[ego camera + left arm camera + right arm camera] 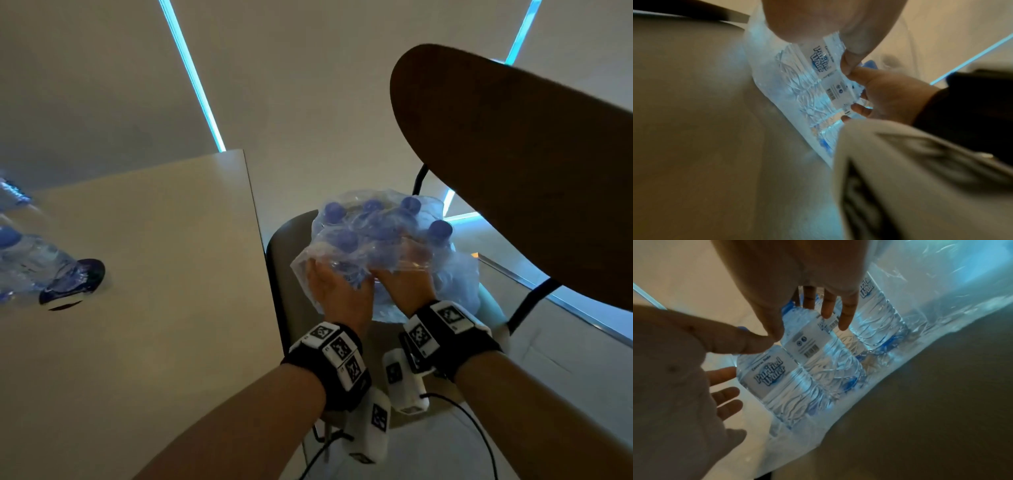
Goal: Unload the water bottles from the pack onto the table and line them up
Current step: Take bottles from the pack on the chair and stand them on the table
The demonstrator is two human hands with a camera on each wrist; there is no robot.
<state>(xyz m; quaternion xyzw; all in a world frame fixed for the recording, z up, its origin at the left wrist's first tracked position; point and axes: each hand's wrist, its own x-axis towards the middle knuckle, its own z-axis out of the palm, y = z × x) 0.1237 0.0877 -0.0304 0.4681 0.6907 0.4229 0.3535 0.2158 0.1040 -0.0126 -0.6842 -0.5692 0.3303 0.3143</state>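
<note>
The shrink-wrapped pack (pixel 383 240) of water bottles is seen on a dark chair seat (pixel 284 260), just right of the pale table (pixel 164 274); several blue caps (pixel 334 210) show through the torn film. A few bottles already out (pixel 30 260) are seen at the table's far-left edge, blurred, so their alignment cannot be judged. The step in hand is judged to be mid-unload: another bottle is being reached for inside the wrap. The left hand (pixel 337 291) is pressed into the near-left side of the pack, fingers spread fairly wide and straight in the right wrist view, beside a labelled bottle (pixel 777 378) but not clearly curled round it. The right hand (pixel 406 279) is pushed in at the near-right, fingers extended down against a second bottle (pixel 818 337); a firm grasp is not shown. Film is draped over both hands. Next, a bottle needs to be gripped round its body, pulled free of the clinging plastic without the neighbours being toppled, then carried left and stood on the table beside the ones there. The pack may slide on the seat if tugged.
</note>
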